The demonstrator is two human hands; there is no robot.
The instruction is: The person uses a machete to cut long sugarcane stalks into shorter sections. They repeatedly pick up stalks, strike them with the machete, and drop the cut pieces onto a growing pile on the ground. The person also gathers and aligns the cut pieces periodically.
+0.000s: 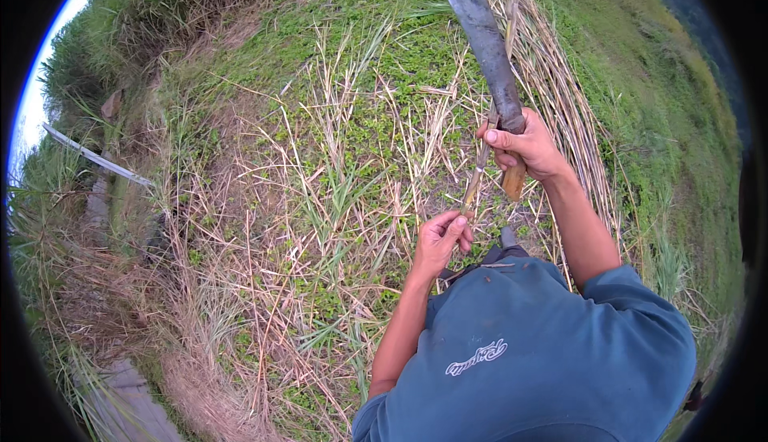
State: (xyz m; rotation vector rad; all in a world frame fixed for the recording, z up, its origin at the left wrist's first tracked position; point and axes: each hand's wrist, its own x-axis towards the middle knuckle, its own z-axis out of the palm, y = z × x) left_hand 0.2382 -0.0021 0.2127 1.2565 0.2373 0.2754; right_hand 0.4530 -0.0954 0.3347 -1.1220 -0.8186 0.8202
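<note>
My right hand [530, 148] is closed around a machete [484, 38] just above the end of its wooden handle. The dark, slightly curved blade points up and away from me. A thin, jointed cane stalk [478, 176] runs beside the blade. My left hand [442, 240] pinches the stalk's near end between thumb and fingers. The fingertips of my right hand also touch the stalk higher up, close to the machete. Part of the stalk passes behind the blade.
A long pile of cut stalks [572, 114] lies along my right. Dry leaves and stubble [336, 138] cover the green ground ahead. Tall grass [152, 18] stands at the far left, near a pale slanting strip [100, 156]. A grey path-like strip [132, 402] shows lower left.
</note>
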